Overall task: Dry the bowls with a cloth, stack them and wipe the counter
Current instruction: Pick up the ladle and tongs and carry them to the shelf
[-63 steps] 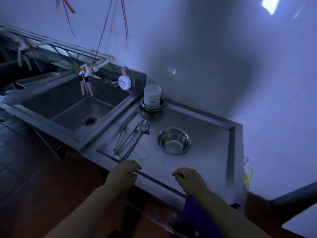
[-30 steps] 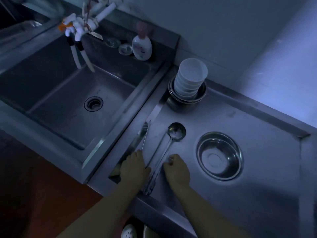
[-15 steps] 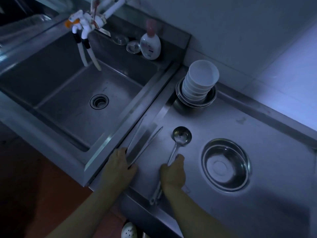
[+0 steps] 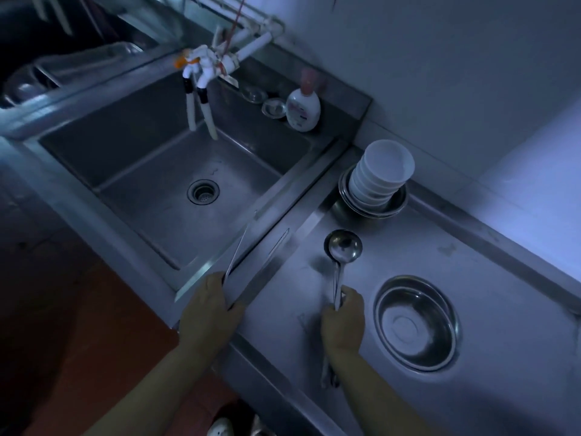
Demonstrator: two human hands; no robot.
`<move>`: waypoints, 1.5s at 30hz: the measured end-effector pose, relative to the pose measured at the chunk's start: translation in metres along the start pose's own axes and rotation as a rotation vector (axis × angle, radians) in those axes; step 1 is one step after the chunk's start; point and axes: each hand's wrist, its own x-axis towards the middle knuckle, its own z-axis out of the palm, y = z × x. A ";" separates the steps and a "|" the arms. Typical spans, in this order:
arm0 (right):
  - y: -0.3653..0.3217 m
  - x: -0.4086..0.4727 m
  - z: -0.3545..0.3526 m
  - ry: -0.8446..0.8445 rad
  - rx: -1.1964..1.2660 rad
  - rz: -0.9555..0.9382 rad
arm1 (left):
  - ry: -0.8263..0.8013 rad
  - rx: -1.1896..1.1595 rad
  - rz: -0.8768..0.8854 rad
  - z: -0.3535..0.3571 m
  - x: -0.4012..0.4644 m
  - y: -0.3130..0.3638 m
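Note:
A steel bowl (image 4: 415, 322) sits upright on the steel counter (image 4: 490, 278), to the right of my hands. At the counter's back corner a stack of white bowls (image 4: 382, 174) stands inside several nested steel bowls (image 4: 371, 209). My right hand (image 4: 342, 319) grips the handle of a steel ladle (image 4: 342, 247) whose scoop points toward the stack. My left hand (image 4: 209, 309) holds long steel tongs (image 4: 248, 259), lifted and angled over the sink's edge. No cloth is in view.
A deep steel sink (image 4: 176, 171) with a drain (image 4: 203, 191) lies left of the counter. A white tap (image 4: 204, 73) with two hoses hangs over it. A soap bottle (image 4: 303, 110) and small glass dishes (image 4: 273, 107) stand on the back ledge. The floor is reddish tile.
Both hands came from the counter's front edge onto the utensils. My left hand took the tongs and lifted them leftward toward the sink. My right hand closed on the ladle handle.

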 end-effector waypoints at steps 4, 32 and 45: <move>-0.044 -0.016 0.014 -0.102 0.061 -0.189 | 0.096 0.003 -0.069 -0.044 -0.013 -0.019; -0.502 -0.479 0.242 -0.957 0.584 -1.140 | 1.184 0.389 -0.404 -0.563 -0.220 -0.272; -0.664 -0.594 0.287 -1.221 0.694 -1.430 | 1.155 0.718 -0.760 -0.773 -0.282 -0.310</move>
